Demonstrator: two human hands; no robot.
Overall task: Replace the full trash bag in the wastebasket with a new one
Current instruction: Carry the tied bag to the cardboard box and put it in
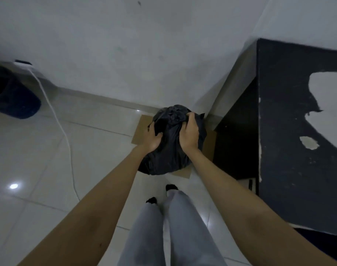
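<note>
left hand (151,135), right hand (188,133), gripping black trash bag (169,150)

Your left hand (153,136) and right hand (188,134) both grip the gathered top of the black trash bag (170,150), which stands on a cardboard sheet (140,131) beside the black cabinet (288,131).

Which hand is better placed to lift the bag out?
Right, probably. The right hand already grips the gathered top of the black trash bag; the left hand only holds its side.
</note>
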